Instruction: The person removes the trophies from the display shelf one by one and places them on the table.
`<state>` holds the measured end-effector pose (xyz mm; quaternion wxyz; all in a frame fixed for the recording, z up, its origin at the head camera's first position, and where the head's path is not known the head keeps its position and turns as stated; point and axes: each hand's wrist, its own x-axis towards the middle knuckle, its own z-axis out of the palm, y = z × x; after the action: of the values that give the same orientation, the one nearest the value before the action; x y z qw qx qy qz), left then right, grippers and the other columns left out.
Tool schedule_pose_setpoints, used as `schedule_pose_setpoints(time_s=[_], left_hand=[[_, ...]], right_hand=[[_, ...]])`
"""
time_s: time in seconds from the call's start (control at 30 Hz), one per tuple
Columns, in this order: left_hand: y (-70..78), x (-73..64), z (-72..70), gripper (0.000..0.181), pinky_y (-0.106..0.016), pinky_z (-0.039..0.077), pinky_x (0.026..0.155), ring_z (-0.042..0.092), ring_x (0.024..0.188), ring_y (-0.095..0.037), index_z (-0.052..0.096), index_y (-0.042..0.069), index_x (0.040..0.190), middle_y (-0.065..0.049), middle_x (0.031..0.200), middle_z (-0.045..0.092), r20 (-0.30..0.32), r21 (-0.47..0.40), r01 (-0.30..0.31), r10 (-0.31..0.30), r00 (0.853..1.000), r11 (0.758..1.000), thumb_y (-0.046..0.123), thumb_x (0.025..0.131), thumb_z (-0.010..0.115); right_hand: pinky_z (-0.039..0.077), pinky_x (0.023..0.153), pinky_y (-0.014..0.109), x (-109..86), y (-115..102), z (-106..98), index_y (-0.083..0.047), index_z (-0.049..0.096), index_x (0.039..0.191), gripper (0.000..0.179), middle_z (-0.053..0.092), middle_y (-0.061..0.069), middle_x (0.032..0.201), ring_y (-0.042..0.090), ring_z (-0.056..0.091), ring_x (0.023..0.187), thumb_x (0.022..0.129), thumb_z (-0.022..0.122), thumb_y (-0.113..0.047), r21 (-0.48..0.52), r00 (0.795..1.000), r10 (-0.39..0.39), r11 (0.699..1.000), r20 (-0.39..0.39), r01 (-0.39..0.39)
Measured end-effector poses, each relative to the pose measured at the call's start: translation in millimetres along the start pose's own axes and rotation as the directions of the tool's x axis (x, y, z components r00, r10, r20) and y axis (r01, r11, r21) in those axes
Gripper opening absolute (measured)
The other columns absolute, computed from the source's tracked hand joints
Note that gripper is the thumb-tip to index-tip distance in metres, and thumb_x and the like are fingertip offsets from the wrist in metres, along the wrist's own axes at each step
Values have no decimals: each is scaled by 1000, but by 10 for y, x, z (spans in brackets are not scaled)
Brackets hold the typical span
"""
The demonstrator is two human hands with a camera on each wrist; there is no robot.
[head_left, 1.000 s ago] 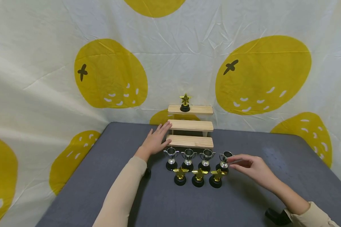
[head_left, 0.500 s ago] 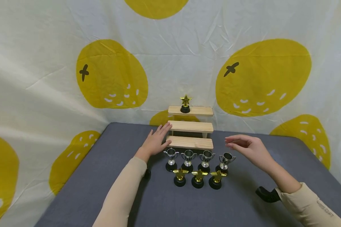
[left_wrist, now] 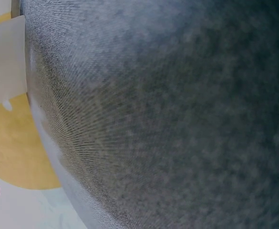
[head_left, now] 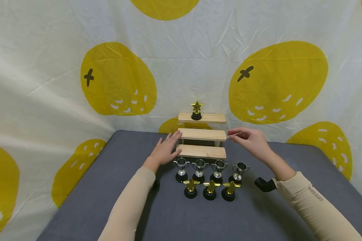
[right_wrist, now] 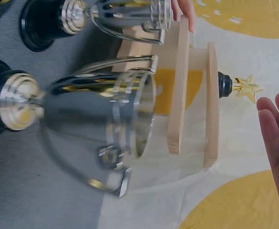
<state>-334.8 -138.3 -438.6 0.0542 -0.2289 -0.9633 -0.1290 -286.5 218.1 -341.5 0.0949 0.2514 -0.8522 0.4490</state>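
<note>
A small three-step wooden stand (head_left: 202, 134) has one gold star trophy (head_left: 196, 114) upright on its top step, left of the middle. My left hand (head_left: 164, 150) rests against the stand's left side, fingers spread at the lower two steps. To the right of the middle step my right hand (head_left: 251, 140) hovers with nothing in it, its fingers loosely bent toward the thumb. Before the stand runs a row of several silver cup trophies (head_left: 239, 171). Three gold star trophies (head_left: 210, 192) stand in front of them. The right wrist view shows a cup (right_wrist: 96, 109) large and close.
All of this stands on a grey cloth-covered table (head_left: 93, 190). Behind it hangs a white curtain (head_left: 193, 73) with large yellow fruit prints. A black wrist mount (head_left: 264, 184) sticks out below my right sleeve, low over the table.
My right hand has left the rightmost silver cup, risen, and moved away toward the stand's right side. That cup stays standing in its row. The left hand has not moved.
</note>
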Motion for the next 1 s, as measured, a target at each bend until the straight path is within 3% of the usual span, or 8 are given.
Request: schedule_pose_setpoints(time_s=[0.13,0.4,0.53,0.73,1.0], left_hand=[[6,3,-2,76,-68,16,118,17,155,-32,14,25,167,3,172,7,1,2,0,0,1000,1000,46,106,54],[-2,3,12,76,-69,16,117,19,154,-35,15,24,167,2,172,8,-11,2,-4,4,1000,1000,45,106,55],[-19,-2,5,76,-69,16,117,19,155,-34,14,24,167,3,172,7,-5,11,-5,5,1000,1000,45,106,54],[-39,0,-14,76,-68,18,117,18,155,-32,12,25,167,3,172,5,-8,22,1,0,1000,1000,47,106,52],[-111,-48,-52,76,-69,20,116,19,155,-33,13,24,167,3,172,7,-17,45,12,-12,1000,999,46,106,52]], right_hand=[[54,79,18,156,38,21,0,72,123,27,74,16,115,0,69,90,101,67,-13,-25,1000,22,999,10,-22],[57,81,39,497,69,102,1,72,122,26,74,19,113,31,72,95,101,67,-13,-81,998,55,995,-28,-57],[58,85,45,689,50,167,3,71,124,26,73,22,114,34,72,95,102,65,-10,-77,996,72,994,-59,-76],[59,83,44,995,17,242,4,71,124,27,72,23,111,36,72,96,102,66,-10,-80,990,80,993,-118,-90],[58,89,45,1270,-46,428,3,63,137,36,68,23,124,37,69,106,103,63,-11,-24,985,154,987,-72,-156]])
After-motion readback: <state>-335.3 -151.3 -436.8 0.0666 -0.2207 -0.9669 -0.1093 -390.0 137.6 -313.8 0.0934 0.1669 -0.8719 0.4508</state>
